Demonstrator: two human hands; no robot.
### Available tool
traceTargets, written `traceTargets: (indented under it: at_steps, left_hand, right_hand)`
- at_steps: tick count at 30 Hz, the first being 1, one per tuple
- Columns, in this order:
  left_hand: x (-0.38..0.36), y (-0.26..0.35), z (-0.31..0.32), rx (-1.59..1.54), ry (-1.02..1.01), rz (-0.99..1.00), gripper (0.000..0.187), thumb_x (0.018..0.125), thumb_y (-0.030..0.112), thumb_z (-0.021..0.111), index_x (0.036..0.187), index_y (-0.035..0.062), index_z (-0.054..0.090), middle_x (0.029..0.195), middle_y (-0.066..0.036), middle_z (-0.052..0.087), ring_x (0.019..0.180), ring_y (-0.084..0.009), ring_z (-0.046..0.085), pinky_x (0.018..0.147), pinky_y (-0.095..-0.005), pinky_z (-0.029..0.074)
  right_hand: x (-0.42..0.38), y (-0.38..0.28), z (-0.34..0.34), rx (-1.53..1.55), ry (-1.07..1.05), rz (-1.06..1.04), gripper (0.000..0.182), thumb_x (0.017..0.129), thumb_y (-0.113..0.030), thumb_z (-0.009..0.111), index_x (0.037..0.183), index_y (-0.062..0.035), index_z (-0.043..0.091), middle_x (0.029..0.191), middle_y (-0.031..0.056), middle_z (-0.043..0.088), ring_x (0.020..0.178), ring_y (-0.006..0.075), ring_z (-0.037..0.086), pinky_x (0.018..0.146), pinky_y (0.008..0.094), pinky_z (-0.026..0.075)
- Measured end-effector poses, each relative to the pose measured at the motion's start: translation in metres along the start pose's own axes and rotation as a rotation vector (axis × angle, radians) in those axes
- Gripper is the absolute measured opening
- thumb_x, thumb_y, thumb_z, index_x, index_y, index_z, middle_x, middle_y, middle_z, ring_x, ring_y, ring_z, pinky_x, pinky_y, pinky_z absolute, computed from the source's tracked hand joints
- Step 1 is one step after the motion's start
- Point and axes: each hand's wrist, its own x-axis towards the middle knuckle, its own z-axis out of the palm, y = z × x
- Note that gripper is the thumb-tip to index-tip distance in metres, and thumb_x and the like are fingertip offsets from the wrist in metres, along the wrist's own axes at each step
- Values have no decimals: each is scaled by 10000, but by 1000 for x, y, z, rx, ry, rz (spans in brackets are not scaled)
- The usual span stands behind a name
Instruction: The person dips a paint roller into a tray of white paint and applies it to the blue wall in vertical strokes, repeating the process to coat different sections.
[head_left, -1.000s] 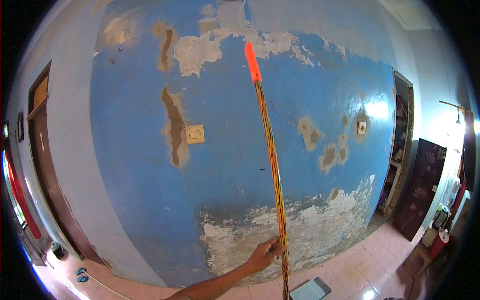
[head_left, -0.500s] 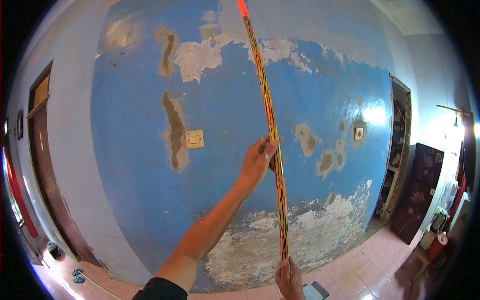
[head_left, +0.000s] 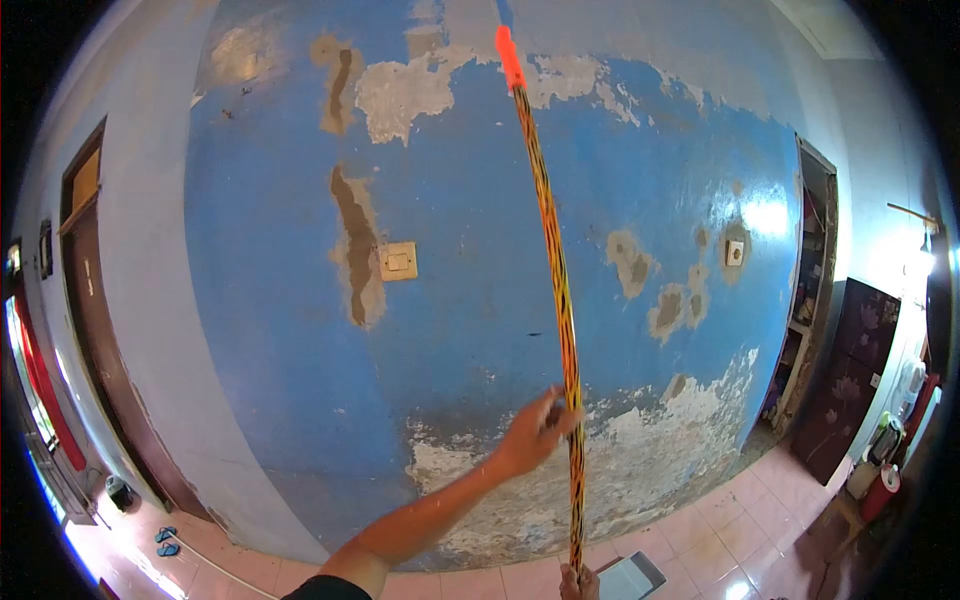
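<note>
A long pole (head_left: 553, 240) wrapped in a yellow, orange and black pattern stands almost upright, its top leaning a little left. An orange-red piece (head_left: 510, 58) joins it at the upper end. My left hand (head_left: 540, 432) is at the lower part of the pole, fingers loosely curled around or against it. Down at the bottom edge of the view, my right hand (head_left: 579, 583) grips the pole's low end, partly cut off by the frame. Behind the pole is a blue wall (head_left: 470, 300) with peeling paint.
A light switch (head_left: 397, 261) and a socket (head_left: 734, 253) are on the wall. A grey-white tray (head_left: 630, 578) lies on the tiled floor near my right hand. Blue sandals (head_left: 167, 542) are at lower left, a dark fridge (head_left: 845, 380) at right.
The pole has come down in view, showing more of its orange-red top. My left hand has slid lower along it, and my right hand is lower too. The view has shifted slightly.
</note>
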Motion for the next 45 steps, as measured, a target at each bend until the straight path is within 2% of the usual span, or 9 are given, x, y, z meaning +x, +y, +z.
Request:
traceTargets:
  at_steps: [5,7,8,17,21,33,39,41,45]
  left_hand:
    - [-73,-47,39,134,-193,-222,545,931,405,548,1261,-18,448,733,-114,606,604,-229,577,570,-348,446]
    - [-97,-57,53,149,-218,-241,555,928,420,545,1256,-18,446,764,-142,620,647,-270,606,585,-367,461]
    - [-110,-62,59,168,-241,-254,566,926,435,543,1251,-18,445,794,-169,634,689,-312,634,600,-386,476]
    - [-197,-102,100,185,-455,-472,505,936,422,528,1195,-2,443,914,-202,656,777,-344,654,650,-414,495]
    - [-204,-85,101,193,-298,-317,414,910,386,572,1135,44,503,887,-179,668,808,-338,658,698,-415,513]
    - [-32,-22,24,161,5,-54,484,966,350,514,1268,-21,442,675,-45,510,564,-134,455,526,-313,381]
    - [61,37,-14,57,167,172,478,956,345,524,1240,-35,463,673,-29,497,580,-110,425,532,-292,358]
    - [86,51,-25,32,191,189,477,953,349,527,1227,-38,471,681,-34,507,585,-113,428,540,-294,363]
    - [107,67,-33,65,247,237,457,951,338,522,1205,-40,483,679,-39,516,588,-125,448,544,-313,369]
  right_hand:
    - [-51,21,3,-93,152,17,351,918,-326,571,967,20,604,636,145,532,559,272,457,520,407,381]
    - [-62,27,2,-148,276,-304,347,898,-318,604,984,18,595,651,197,520,578,307,453,538,431,388]
    - [-82,62,3,-94,-114,371,370,889,-318,621,1018,25,574,678,212,523,595,302,450,560,444,399]
    - [-86,52,5,-46,-61,260,365,890,-319,620,1006,24,575,667,198,508,591,286,441,552,439,393]
    - [-82,42,6,-21,-30,187,362,891,-319,619,1000,24,575,662,191,501,589,278,436,548,437,389]
    - [-15,4,-3,-29,-95,223,364,913,-337,585,1005,16,578,638,138,458,574,231,418,516,414,367]
    - [55,-69,-10,250,164,-86,430,936,-391,527,957,37,567,620,125,448,568,221,409,512,401,356]
    - [78,-93,-18,373,-29,131,489,949,-549,414,815,-79,440,558,-21,360,419,73,353,378,251,287]
    - [95,-130,-27,397,-75,175,510,941,-574,403,817,-81,447,558,-15,364,418,82,361,377,255,294]
